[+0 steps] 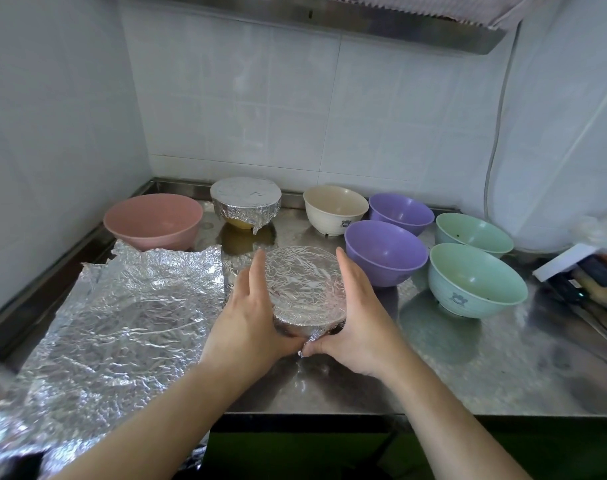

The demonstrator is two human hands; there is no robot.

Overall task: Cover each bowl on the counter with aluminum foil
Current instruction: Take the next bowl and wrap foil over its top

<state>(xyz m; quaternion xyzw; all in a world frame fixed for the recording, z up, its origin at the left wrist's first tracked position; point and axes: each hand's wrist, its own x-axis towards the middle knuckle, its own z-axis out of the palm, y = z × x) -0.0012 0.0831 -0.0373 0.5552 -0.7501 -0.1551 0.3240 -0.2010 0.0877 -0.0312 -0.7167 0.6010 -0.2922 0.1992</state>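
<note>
Both hands cupped the foil-wrapped bowl (pixel 307 289) at the counter's (pixel 468 368) near middle, left hand (pixel 251 317) and right hand (pixel 359 315) with fingers straight along its sides and thumbs seemingly pinching a foil tail, which I judged should be pressed snugly under the rim.

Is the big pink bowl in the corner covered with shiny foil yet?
Not yet. The pink plastic bowl sits upright and open, its bare inside showing. Crinkled aluminum foil sheets lie spread beside it.
</note>
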